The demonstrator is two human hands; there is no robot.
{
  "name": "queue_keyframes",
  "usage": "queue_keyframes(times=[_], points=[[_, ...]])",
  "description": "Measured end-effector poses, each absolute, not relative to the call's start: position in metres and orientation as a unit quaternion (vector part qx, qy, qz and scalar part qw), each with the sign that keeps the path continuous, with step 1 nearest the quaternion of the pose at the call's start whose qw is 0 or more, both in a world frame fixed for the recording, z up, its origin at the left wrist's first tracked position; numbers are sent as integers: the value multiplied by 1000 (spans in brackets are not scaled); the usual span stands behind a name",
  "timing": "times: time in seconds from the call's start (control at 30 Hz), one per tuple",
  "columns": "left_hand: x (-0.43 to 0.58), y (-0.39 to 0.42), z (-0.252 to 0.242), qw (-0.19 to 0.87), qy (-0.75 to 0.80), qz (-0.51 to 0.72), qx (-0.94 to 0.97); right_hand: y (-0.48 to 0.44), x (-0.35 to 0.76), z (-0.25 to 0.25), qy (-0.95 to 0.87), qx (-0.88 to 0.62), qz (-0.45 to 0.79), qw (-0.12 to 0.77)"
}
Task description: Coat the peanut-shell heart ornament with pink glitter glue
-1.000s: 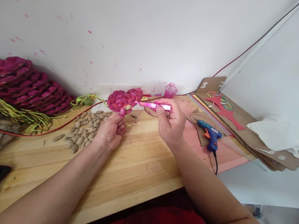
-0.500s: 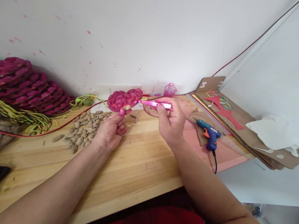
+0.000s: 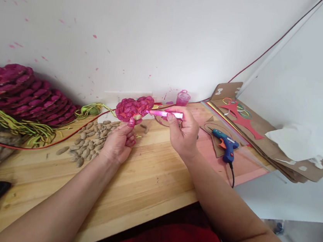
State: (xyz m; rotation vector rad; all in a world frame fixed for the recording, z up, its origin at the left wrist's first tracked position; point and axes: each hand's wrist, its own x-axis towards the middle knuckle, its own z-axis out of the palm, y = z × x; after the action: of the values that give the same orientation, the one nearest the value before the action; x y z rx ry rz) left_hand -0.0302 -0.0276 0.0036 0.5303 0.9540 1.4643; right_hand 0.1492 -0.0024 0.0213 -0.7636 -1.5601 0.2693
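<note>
My left hand [image 3: 121,141] pinches the lower edge of a magenta cluster [image 3: 130,108] of bumpy, peanut-like pieces, holding it above the wooden table [image 3: 149,174]. One pale, unpainted piece [image 3: 137,116] shows near my thumb. In my right hand [image 3: 185,133] is a white and pink brush [image 3: 166,114], gripped between thumb and fingers, its tip at the cluster's right side. Pink stains mark the fingertips of both hands. Unpainted peanuts [image 3: 89,142] lie loose on the table left of my left hand. Behind my right hand stands a pink-stained cup [image 3: 183,98] against the wall.
Magenta clusters [image 3: 36,95] are stacked at the left beside green-yellow strands [image 3: 35,130]. A red cable [image 3: 69,135] crosses the table there. At the right lie a blue glue gun [image 3: 228,146], cardboard sheets [image 3: 263,148], a red cutout [image 3: 244,120] and white paper [image 3: 287,141].
The brush tip has moved slightly left and down over the cluster, with my right hand following. My left hand holds the cluster almost as before.
</note>
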Motion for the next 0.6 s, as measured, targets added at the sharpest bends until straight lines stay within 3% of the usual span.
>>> queue_keyframes(times=[0.6], points=[[-27, -26, -4, 583, 419, 655, 238, -6, 150, 22, -706, -331, 80, 622]])
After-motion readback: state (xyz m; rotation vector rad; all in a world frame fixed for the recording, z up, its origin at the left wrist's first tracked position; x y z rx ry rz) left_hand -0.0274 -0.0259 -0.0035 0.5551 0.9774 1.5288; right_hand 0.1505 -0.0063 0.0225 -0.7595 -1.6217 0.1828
